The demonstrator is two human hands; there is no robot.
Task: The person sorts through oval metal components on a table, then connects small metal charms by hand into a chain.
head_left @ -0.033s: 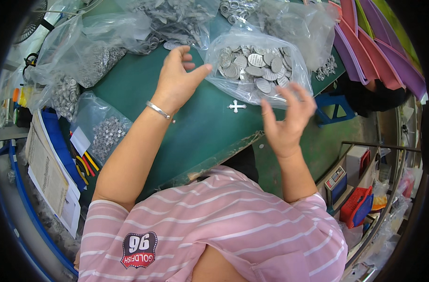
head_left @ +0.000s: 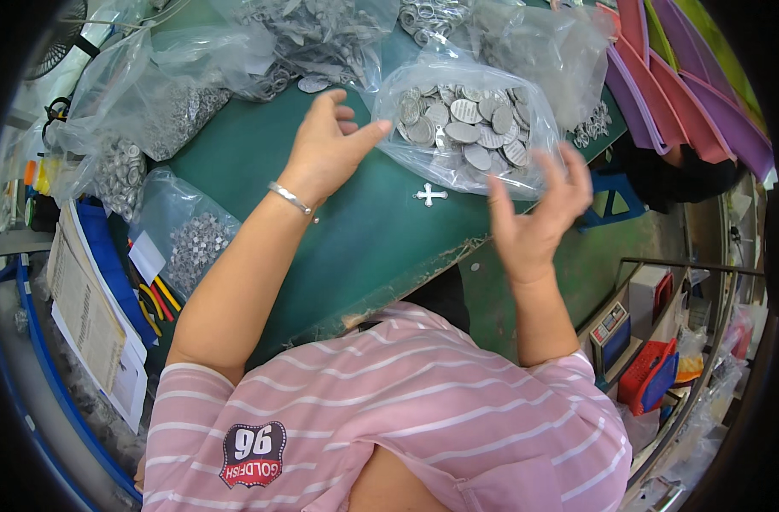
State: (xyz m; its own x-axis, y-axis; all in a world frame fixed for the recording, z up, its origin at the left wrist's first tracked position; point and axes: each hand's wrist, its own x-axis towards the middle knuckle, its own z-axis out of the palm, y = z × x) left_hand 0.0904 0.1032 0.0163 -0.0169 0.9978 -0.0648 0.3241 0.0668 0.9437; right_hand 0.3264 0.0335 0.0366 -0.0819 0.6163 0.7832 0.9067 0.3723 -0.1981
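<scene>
Green table: it fills the middle of the frame, its front edge worn, with full plastic bags along the top and left.
Clear bag of discs: upper middle of the frame, its mouth spread wide; more of its lower right shows now that a hand has slid off it.
Left hand: upper middle, barely changed, thumb apart from loosely bent fingers, nothing visible in it; the thumb tip is by the bag's left edge, and I cannot tell whether they touch.
Right hand: right of centre, shifted a little to the right, blurred, fingers spread wide, no piece visible in it. To my eye, that leaves the work with nothing picked up.
Grey discs: heaped inside the bag, many lying flat.
Silver cross: 1 piece, just below the bag, in the same spot on the table, untouched between the 2 hands.
</scene>
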